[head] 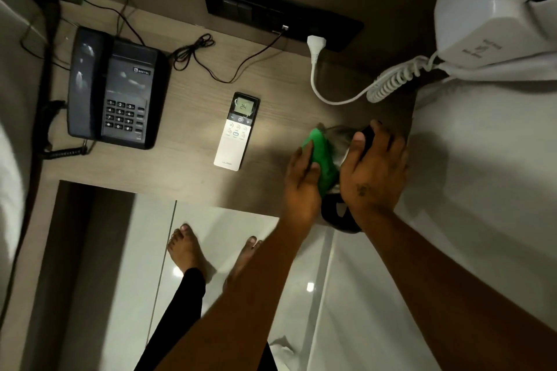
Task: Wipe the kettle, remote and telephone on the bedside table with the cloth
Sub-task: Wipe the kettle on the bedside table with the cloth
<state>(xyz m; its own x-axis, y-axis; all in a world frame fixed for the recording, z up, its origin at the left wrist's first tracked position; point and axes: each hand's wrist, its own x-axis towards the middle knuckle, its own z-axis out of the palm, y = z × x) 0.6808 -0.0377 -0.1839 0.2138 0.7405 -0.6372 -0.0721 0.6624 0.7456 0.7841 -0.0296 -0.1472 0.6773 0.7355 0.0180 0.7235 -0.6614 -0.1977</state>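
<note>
Kettle [337, 141], shiny metal, gripped by right hand [370, 172]; left hand [301, 181] presses green cloth [322, 156].

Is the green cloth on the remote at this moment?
No, the green cloth is pressed by the left hand against the kettle, while the remote lies untouched to its left.
</note>
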